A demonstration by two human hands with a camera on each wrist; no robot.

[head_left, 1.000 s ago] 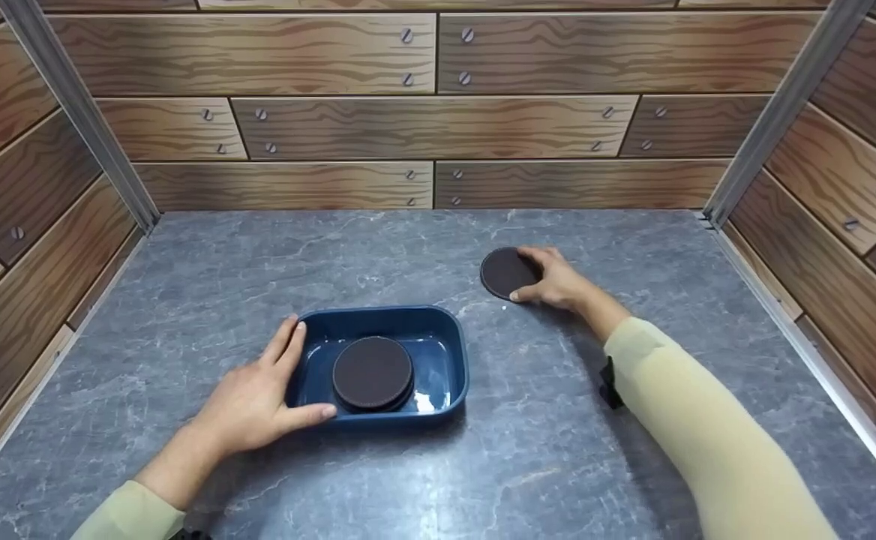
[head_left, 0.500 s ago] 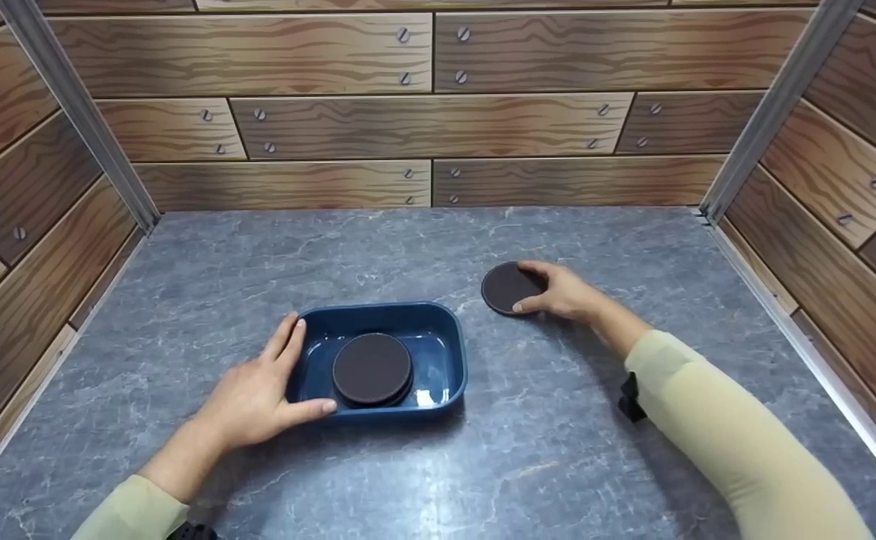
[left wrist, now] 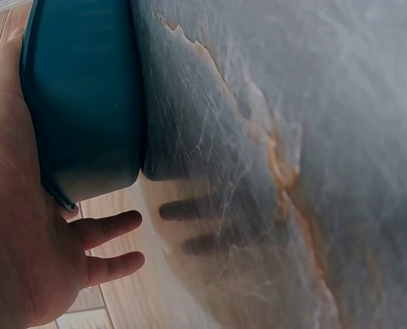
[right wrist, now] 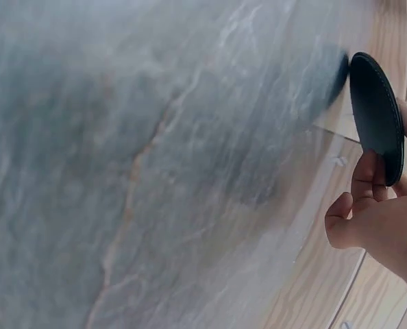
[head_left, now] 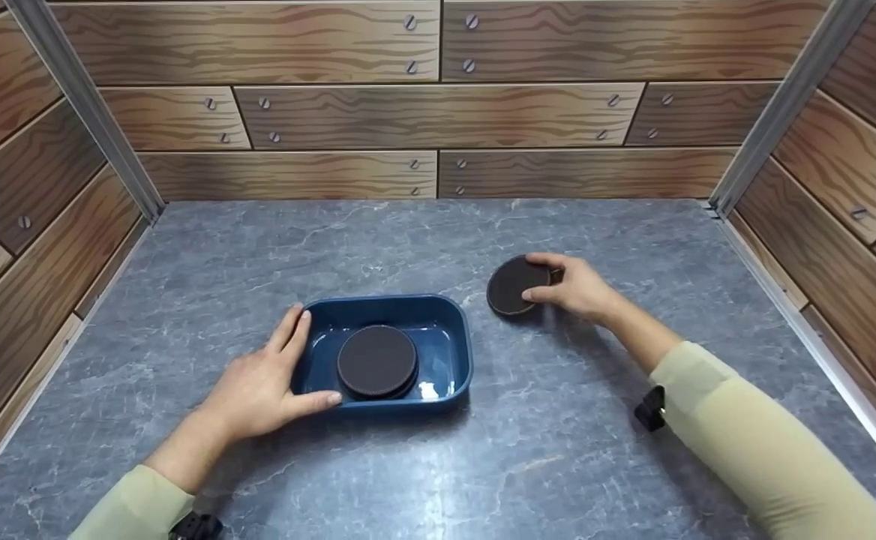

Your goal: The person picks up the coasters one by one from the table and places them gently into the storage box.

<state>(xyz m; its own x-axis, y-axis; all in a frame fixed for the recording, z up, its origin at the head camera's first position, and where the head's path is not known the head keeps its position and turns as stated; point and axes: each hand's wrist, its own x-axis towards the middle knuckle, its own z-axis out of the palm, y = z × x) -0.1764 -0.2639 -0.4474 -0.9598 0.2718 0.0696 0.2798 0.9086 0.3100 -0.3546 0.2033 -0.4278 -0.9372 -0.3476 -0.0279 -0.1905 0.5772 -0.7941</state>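
Observation:
A dark round coaster [head_left: 511, 289] with a stitched edge is pinched in my right hand [head_left: 579, 291], thumb in front and fingers behind. It tilts off the table, its right side raised; in the right wrist view the coaster [right wrist: 378, 113] shows edge-on, and whether its low edge touches cannot be told. My left hand [head_left: 258, 386] rests against the left end of a blue rectangular dish [head_left: 459, 322], thumb along the near rim, fingers at the far-left corner. Two straight fingers [left wrist: 111, 267] stick out below the dish in the left wrist view. Inside it lies a stack of similar coasters [head_left: 376, 361].
A grey marbled tabletop [head_left: 408, 480] spreads under everything. Wood-patterned panels [head_left: 333, 116] close it off at the back and both sides, with metal posts [head_left: 790, 105] in the corners.
My right hand has come slightly nearer and to the right with the coaster, which has gone from lying flat to tilted up. The left hand and dish have stayed put.

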